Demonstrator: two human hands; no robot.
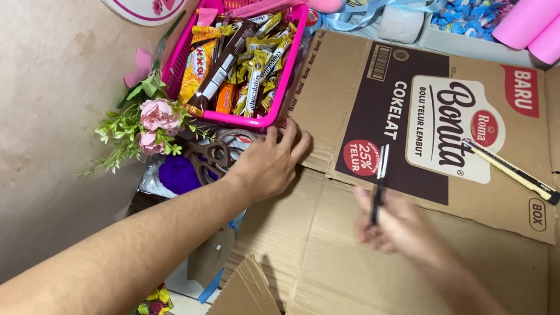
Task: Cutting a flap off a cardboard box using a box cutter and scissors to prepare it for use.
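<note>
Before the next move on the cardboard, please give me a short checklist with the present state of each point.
1. Left hand rests flat on the flattened cardboard box, at its left edge: ok.
2. Right hand holds a thin dark pen-like tool: ok, though blurred.
3. Tool tip touching the cardboard: cannot tell.
4. Left fingers apart from the tool: ok.
5. Yellow utility knife lies on the box, untouched; blade out or in: cannot tell.
6. Pink snack basket sits close beside the left hand: ok.

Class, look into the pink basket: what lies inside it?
The pink basket holds many wrapped snack bars and sachets, yellow, orange and brown, piled loosely. Whatever lies beneath the top layer is covered.
</note>
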